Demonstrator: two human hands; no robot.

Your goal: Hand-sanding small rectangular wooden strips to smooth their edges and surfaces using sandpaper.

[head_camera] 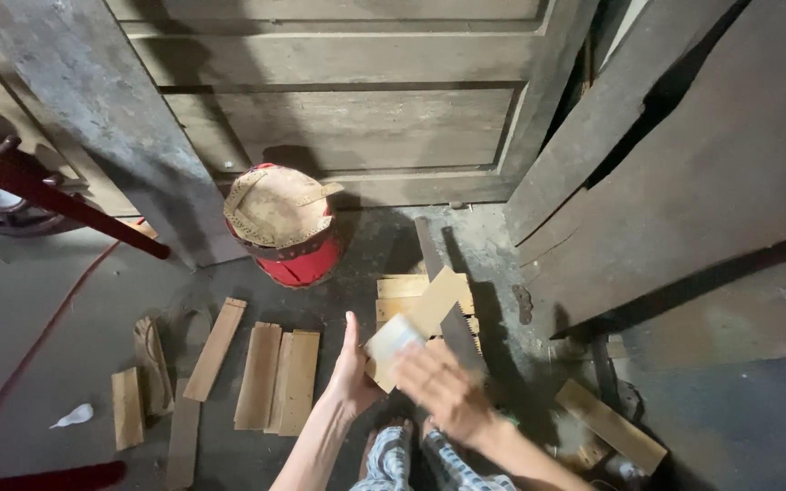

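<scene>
My left hand (354,371) is raised low in the middle of the view, palm turned right and fingers extended. A short light wooden strip (418,323) slants up to the right from it. My right hand (443,386), blurred by motion, holds a pale folded sheet, apparently sandpaper (394,340), against the strip's lower end. Below the hands lies a stack of similar short planks (401,287) on the concrete floor.
Several short planks (277,376) lie on the floor at left. A red drum-like stool (286,229) with a worn top stands before a wooden door (338,91). Large dark boards (702,173) lean at right. A red hose (38,336) runs along the left.
</scene>
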